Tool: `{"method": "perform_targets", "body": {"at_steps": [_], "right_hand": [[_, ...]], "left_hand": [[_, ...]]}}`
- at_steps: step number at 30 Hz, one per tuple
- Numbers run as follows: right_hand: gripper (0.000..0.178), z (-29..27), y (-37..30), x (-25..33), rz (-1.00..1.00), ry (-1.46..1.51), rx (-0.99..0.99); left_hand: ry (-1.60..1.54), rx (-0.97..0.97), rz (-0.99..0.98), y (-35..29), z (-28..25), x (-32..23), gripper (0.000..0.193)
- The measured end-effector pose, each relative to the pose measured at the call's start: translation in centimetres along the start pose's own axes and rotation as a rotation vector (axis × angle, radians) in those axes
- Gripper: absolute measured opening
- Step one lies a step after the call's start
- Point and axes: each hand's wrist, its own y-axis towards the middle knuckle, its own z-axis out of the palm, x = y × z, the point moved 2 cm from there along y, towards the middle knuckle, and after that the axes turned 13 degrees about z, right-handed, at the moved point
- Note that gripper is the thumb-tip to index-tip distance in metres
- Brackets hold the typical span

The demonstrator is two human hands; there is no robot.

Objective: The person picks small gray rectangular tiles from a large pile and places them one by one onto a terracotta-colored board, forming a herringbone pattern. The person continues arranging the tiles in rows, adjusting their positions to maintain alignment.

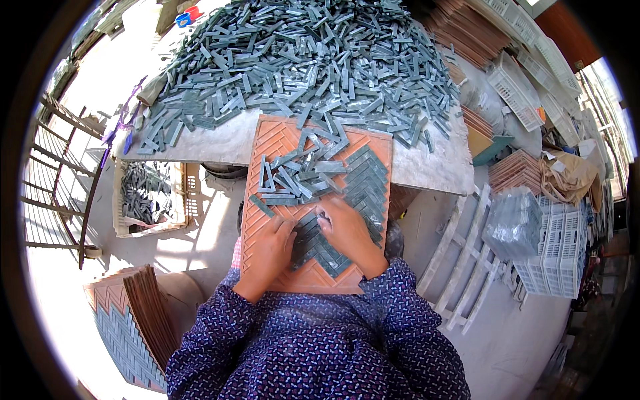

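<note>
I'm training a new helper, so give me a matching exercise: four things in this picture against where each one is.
Things:
1. big heap of grey-green strips
2. orange herringbone tray
3. crate of strips
4. white baskets

Places:
A. under both hands
B. far end of the table
C. stacked at the right
D. left, below the table edge

Pairs: 1-B, 2-A, 3-D, 4-C

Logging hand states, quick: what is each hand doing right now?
Left hand: flat on the orange tray, fingers against the laid grey tiles, holding nothing visible.
Right hand: fingers bent on the tiles; grip cannot be told.
</note>
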Motion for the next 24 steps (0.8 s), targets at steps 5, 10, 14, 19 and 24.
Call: {"method": "perform_targets", "body": {"at_steps": [5,10,14,19,24], "right_hand": [[0.026,-0.5,-0.4,-0.1,0.015,0.039,-0.023],[0.027,-1.7,-1.0,-0.7,0.049,0.091,-0.092],[0.03,-2.9,-0.9,-1.3,0.047,0.02,-0.192],[0.032,-2.4,1.3,-0.9,-0.068,0.062,-0.336],[0.031,-1.5,3.2,-1.9,-0.129,-0.039,-0.356]], "left_hand": [[-0.023,0.021,-0.008,0.9,0.3,-0.4,0.023],[-0.027,0.017,0.012,1.6,0.9,-0.3,0.028],[0.059,0.032,-0.004,1.2,0.7,-0.5,0.025],[0.101,0.013,0.006,1.4,1.0,-0.6,0.02],[0.116,-0.013,0.034,1.5,0.9,-0.5,0.022]]}}
